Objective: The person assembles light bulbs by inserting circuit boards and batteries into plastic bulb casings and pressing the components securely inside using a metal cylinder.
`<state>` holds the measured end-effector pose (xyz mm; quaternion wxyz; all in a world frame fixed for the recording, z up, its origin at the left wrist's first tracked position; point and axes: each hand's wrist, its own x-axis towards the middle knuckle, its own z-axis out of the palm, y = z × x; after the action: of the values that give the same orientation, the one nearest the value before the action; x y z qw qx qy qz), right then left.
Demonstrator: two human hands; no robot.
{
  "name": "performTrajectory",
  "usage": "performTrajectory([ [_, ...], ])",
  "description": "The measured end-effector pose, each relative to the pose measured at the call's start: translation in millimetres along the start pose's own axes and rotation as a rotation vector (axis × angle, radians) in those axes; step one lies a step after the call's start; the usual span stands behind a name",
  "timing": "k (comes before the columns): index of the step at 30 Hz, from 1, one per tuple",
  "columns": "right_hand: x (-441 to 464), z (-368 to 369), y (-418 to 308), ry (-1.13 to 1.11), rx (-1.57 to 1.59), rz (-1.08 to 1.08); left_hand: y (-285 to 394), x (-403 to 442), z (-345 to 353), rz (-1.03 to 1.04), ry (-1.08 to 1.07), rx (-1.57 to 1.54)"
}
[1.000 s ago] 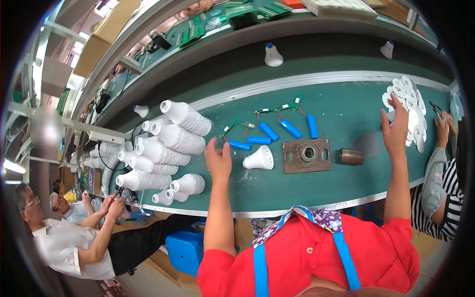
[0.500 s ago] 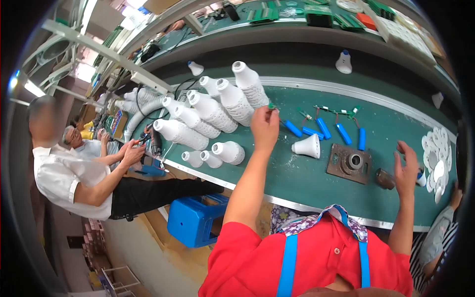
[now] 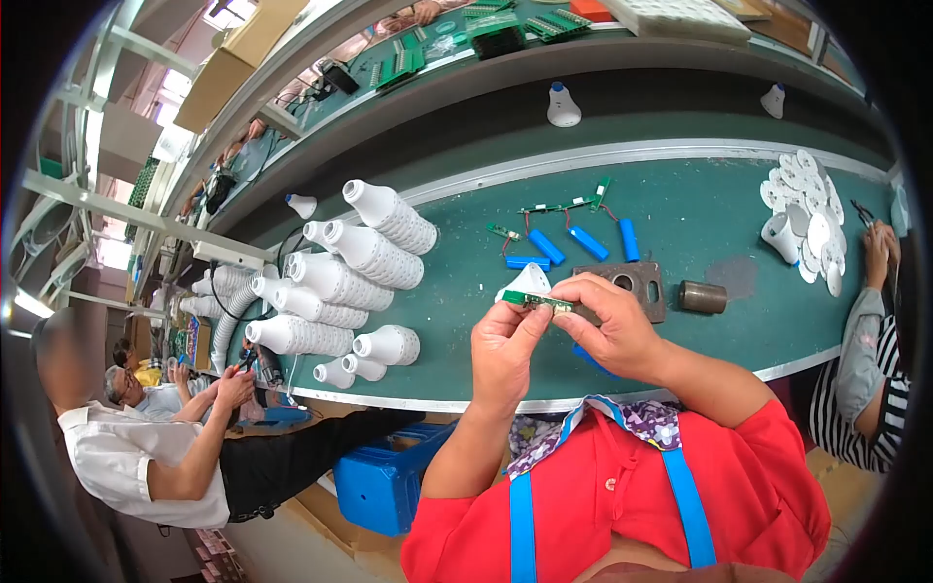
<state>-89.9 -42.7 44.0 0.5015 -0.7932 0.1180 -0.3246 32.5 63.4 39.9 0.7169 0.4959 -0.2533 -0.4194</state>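
Near the table's front edge my left hand point(image 3: 502, 352) pinches one end of a small green circuit board point(image 3: 535, 300). My right hand point(image 3: 614, 325) grips the board's other end, and a blue battery cell point(image 3: 591, 360) shows just below the fingers. Behind the board stands a white bulb housing point(image 3: 525, 279), partly hidden by it. A brown metal fixture point(image 3: 644, 284) with a round hub lies behind my right hand, partly covered. Further back, several blue cells point(image 3: 588, 244) are wired to small green boards point(image 3: 567, 205).
Stacked white housings point(image 3: 335, 282) fill the left side. A metal cylinder point(image 3: 703, 297) lies right of the fixture, and white discs point(image 3: 814, 219) are piled at far right. A person in white stands left; a co-worker's hand point(image 3: 880, 255) is at the right edge. A shelf runs above.
My left hand has taken a green board with its blue cell off the table. Both hands have come together around the board. A white housing now stands by the discs.
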Motion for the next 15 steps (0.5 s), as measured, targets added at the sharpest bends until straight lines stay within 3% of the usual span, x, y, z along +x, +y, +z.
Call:
performTrajectory([
  [6, -19.3, -2.2, 7.2, 0.015, 0.412, 0.352, -2.7, -2.2, 3.8, -0.059, -0.118, 0.083],
  [9, -24.4, -6.7, 16.2, 0.119, 0.599, 0.363, -11.6, 7.0, -19.8, 0.121, -0.046, 0.243],
  [13, -28.3, -19.0, 22.1, 0.162, 0.786, 0.383, -33.7, 30.3, -77.1, 0.444, 0.013, 1.387],
  [15, -32.5, -23.8, 24.0, 0.142, 0.741, 0.436, -46.9, 35.3, -89.6, 0.358, -0.073, 1.402],
])
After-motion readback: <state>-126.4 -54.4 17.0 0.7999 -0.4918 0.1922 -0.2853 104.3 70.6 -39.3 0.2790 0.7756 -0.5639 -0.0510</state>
